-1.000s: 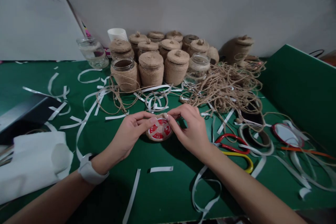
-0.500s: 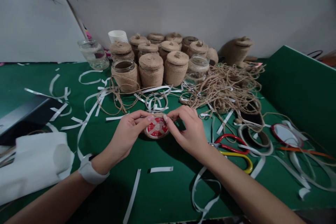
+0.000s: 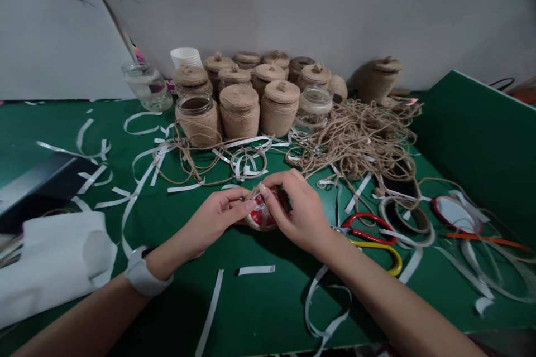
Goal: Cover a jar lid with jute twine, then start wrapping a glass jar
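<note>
A round red jar lid [image 3: 261, 215], with clear tape strips across its face and twine around its rim, is held just above the green table. Thumb and fingers of my left hand [image 3: 215, 216] grip its left side. My right hand [image 3: 299, 206] is closed at the upper rim, thumb and forefinger pinching the twine [image 3: 253, 192] there. The lid's right part is hidden behind my right fingers. Beyond my hands, a loose coil of twine [image 3: 190, 164] and white tape strips [image 3: 184, 187] lie on the table.
Several twine-wrapped jars [image 3: 239, 114] stand at the back, with a bare glass jar [image 3: 315, 105] beside them. A big twine heap [image 3: 355, 136] lies right of them. Red-and-yellow scissors [image 3: 372, 228] and a tape roll [image 3: 408, 226] lie right; a white paper roll [image 3: 62, 262] lies left.
The lid has shifted a little right and tilted. My left hand has moved right with it, and my right fingers have slid left onto the upper rim.
</note>
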The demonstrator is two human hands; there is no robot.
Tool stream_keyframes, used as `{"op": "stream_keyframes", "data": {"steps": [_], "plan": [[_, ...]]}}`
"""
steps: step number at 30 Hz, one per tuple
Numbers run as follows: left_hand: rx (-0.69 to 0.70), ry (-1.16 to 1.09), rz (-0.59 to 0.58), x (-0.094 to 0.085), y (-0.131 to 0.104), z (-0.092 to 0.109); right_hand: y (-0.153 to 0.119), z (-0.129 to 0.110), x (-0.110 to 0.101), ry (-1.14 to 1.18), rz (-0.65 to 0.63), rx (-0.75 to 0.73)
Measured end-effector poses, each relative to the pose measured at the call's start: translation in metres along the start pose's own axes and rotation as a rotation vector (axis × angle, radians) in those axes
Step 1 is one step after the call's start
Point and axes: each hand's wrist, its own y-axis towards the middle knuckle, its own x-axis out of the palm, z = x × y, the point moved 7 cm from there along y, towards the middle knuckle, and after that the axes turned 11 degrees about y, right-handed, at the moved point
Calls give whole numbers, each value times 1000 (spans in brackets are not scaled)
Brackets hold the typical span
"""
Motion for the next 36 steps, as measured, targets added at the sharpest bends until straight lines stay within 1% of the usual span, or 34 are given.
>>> {"op": "stream_keyframes", "data": {"steps": [2, 5, 8, 14, 19, 25, 30, 36], "plan": [[11, -15, 49, -4, 0, 2, 1, 2, -1, -17, 12, -22], [8, -67, 139, -13, -1, 4, 1, 7, -3, -118, 24, -53], [-4, -88, 177, -17, -3, 4, 1, 12, -5, -203, 40, -65], [28, -64, 202, -17, -4, 4, -1, 7, -7, -240, 86, -85], [16, -50, 187, -14, -2, 3, -1, 4, -8, -175, 105, -73], [8, -27, 162, -13, -2, 3, -1, 5, -6, -129, 82, -44], [66, 10, 163, -16, -4, 4, -2, 5, -3, -107, 53, -25], [113, 155, 207, -21, -5, 6, -2, 0, -1, -99, 25, -37]]}}
